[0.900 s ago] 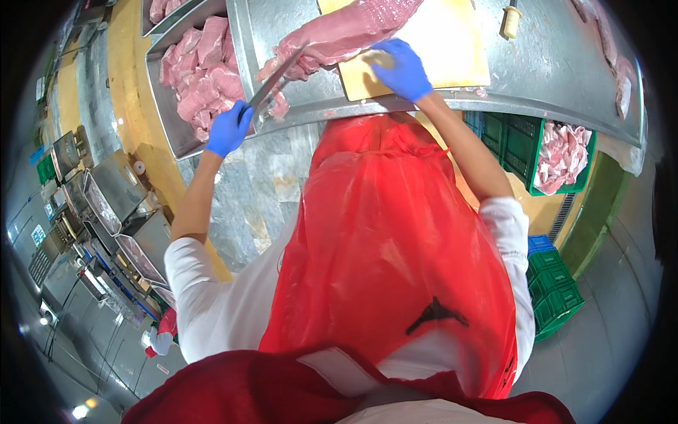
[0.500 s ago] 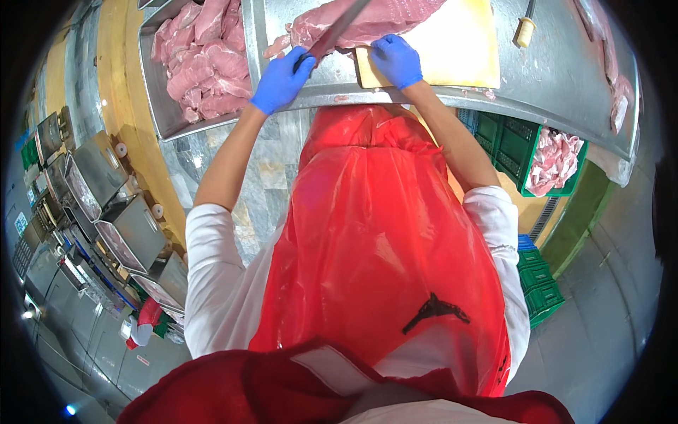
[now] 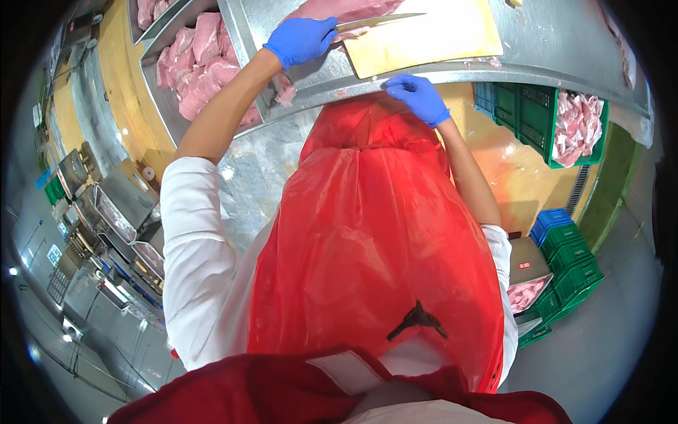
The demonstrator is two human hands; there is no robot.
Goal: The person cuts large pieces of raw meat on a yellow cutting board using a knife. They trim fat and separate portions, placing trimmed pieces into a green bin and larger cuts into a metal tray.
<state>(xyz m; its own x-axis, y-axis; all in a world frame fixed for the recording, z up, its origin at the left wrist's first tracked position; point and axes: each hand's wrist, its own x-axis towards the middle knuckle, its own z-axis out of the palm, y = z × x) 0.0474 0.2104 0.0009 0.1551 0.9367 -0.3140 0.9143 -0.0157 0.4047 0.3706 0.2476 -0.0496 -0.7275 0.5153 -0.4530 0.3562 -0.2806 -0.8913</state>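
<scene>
My left hand (image 3: 300, 42), in a blue glove, is closed around the handle of a knife (image 3: 385, 20). The handle is mostly hidden by the fingers, and the blade points right along the near side of a large pink piece of meat (image 3: 346, 8). A thin meat strip (image 3: 353, 33) lies just under the blade, at the left part of a pale yellow cutting board (image 3: 431, 42). By the near rim of the steel table, my right hand (image 3: 420, 100), also gloved in blue, has loosely bent fingers partly apart and holds nothing visible.
To the left stands a steel tub (image 3: 166, 106) of meat pieces. A scrap of meat (image 3: 285, 90) lies near the table's front edge (image 3: 318, 92). Below the table at right is a green crate (image 3: 540, 127) with meat trimmings; stacked crates (image 3: 572, 268) stand on the floor.
My left hand has moved right and up, and the blade has swung from slanting upward to nearly level. My right hand has drawn back from the cutting board to the table's near edge.
</scene>
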